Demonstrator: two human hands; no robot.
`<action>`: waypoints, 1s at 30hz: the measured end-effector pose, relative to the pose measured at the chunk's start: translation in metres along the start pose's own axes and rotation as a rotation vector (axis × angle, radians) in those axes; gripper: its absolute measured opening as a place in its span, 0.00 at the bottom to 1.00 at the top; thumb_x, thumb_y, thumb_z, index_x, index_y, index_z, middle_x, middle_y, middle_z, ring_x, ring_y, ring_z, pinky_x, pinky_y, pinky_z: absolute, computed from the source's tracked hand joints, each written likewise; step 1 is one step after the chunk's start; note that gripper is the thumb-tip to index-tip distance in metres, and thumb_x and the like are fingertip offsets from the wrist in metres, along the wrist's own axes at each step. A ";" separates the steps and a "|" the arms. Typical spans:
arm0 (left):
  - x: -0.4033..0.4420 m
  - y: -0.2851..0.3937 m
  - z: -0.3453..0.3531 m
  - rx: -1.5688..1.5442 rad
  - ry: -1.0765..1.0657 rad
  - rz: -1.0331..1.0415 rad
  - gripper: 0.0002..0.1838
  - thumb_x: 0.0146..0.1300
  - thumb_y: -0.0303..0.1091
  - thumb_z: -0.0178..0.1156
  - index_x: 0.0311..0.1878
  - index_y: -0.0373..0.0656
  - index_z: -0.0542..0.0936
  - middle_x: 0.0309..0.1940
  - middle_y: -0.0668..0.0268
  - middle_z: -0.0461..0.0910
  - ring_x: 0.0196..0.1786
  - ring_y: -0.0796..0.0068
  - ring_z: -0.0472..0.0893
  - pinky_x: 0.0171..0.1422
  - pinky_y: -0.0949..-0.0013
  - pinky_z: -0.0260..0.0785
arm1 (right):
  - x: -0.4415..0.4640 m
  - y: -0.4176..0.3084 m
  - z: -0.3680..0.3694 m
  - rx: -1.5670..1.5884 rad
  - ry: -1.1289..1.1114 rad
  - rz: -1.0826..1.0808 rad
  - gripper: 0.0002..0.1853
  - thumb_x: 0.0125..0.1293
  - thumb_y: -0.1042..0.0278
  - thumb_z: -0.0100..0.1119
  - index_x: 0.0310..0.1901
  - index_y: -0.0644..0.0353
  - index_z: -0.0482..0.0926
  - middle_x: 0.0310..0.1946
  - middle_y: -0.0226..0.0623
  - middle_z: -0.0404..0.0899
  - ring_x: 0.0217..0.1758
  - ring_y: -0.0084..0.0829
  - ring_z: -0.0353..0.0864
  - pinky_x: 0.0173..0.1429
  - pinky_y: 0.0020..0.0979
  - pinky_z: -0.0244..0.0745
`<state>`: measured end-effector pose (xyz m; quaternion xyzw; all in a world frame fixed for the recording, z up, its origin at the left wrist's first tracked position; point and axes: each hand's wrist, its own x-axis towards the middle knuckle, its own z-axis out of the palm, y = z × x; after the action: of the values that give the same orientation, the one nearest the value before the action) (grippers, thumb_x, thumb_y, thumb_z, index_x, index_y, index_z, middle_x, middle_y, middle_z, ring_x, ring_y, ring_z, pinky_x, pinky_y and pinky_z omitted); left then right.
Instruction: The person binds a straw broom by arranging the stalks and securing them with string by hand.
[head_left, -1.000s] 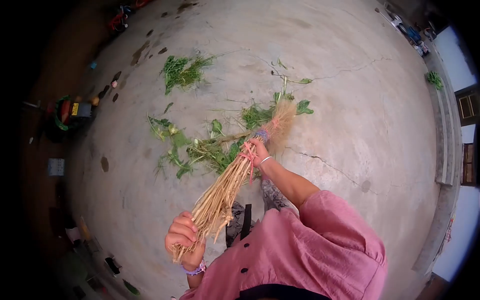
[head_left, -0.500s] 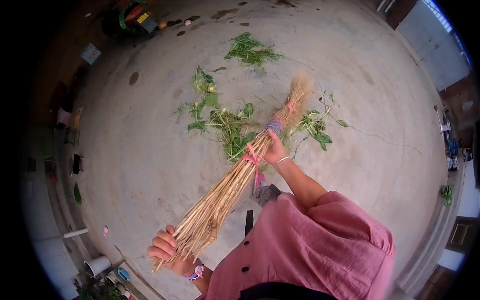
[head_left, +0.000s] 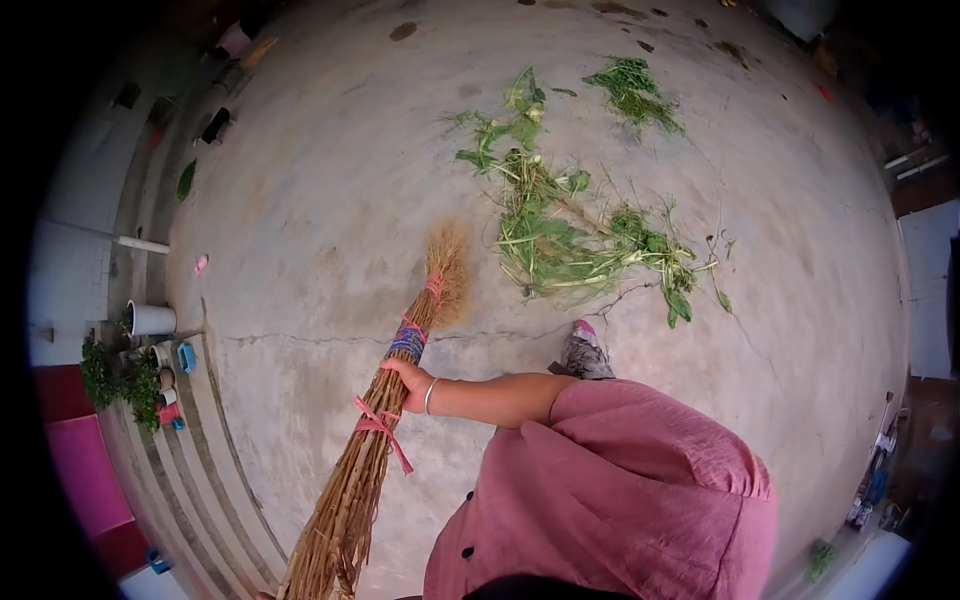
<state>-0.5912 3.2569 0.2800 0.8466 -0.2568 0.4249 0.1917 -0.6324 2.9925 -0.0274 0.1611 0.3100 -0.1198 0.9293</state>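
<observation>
Broom (head_left: 350,490) clamped in right hand (head_left: 407,386); left hand (head_left: 265,596) mostly cut off, grip cannot be told. Greens (head_left: 545,235) scattered on floor (head_left: 330,200).

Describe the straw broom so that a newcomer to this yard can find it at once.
On the wide grey concrete floor, look for the scattered green leafy plants. Left of them in the picture, the right hand, wearing a silver bangle, grips the long tan straw broom. Unlike those loose plants, it is one dry bundle, with pink ties and a blue-purple band.
</observation>
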 end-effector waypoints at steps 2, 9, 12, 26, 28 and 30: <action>-0.024 -0.013 0.004 0.007 -0.167 -0.026 0.22 0.64 0.49 0.44 0.53 0.44 0.70 0.55 0.58 0.67 0.61 0.57 0.61 0.66 0.52 0.52 | 0.002 0.000 -0.018 -0.022 0.015 0.045 0.09 0.51 0.65 0.58 0.31 0.58 0.72 0.29 0.35 0.75 0.35 0.35 0.75 0.47 0.37 0.72; -0.082 0.125 0.067 -1.707 -0.330 -0.719 0.21 0.34 0.18 0.59 0.29 0.47 0.61 0.22 0.72 0.57 0.28 0.75 0.60 0.51 0.63 0.58 | -0.074 -0.165 -0.167 -0.025 0.277 -0.211 0.07 0.52 0.69 0.57 0.30 0.60 0.72 0.26 0.38 0.74 0.32 0.37 0.76 0.42 0.42 0.74; -0.135 0.212 0.103 -1.874 -0.468 -0.890 0.20 0.33 0.15 0.56 0.29 0.48 0.61 0.22 0.73 0.58 0.29 0.75 0.61 0.53 0.63 0.59 | -0.166 -0.282 -0.181 -0.056 0.314 -0.444 0.06 0.51 0.69 0.57 0.30 0.59 0.71 0.24 0.37 0.73 0.29 0.37 0.75 0.37 0.45 0.75; -0.208 0.311 0.069 -1.953 -0.402 -1.140 0.19 0.32 0.16 0.55 0.30 0.48 0.63 0.23 0.73 0.60 0.34 0.74 0.63 0.59 0.61 0.58 | -0.271 -0.390 -0.181 -0.051 0.416 -0.923 0.13 0.47 0.78 0.59 0.35 0.66 0.69 0.27 0.41 0.73 0.28 0.37 0.75 0.33 0.40 0.76; -0.170 0.282 0.055 -1.956 -0.346 -0.948 0.20 0.32 0.18 0.56 0.31 0.48 0.62 0.23 0.72 0.59 0.33 0.74 0.63 0.59 0.59 0.57 | -0.237 -0.355 -0.171 0.023 0.278 -0.693 0.10 0.49 0.75 0.57 0.34 0.64 0.70 0.27 0.41 0.73 0.29 0.38 0.75 0.36 0.41 0.76; -0.126 0.257 0.027 -1.796 -0.282 -0.721 0.21 0.32 0.23 0.58 0.33 0.45 0.61 0.28 0.68 0.60 0.35 0.69 0.63 0.61 0.57 0.55 | -0.222 -0.296 -0.134 0.084 0.241 -0.477 0.10 0.50 0.73 0.57 0.34 0.62 0.70 0.28 0.39 0.73 0.31 0.37 0.75 0.40 0.41 0.75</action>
<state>-0.7920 3.0722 0.1891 0.4565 -0.2310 -0.1179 0.8511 -0.9724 2.7980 -0.0590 0.1352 0.4425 -0.3282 0.8235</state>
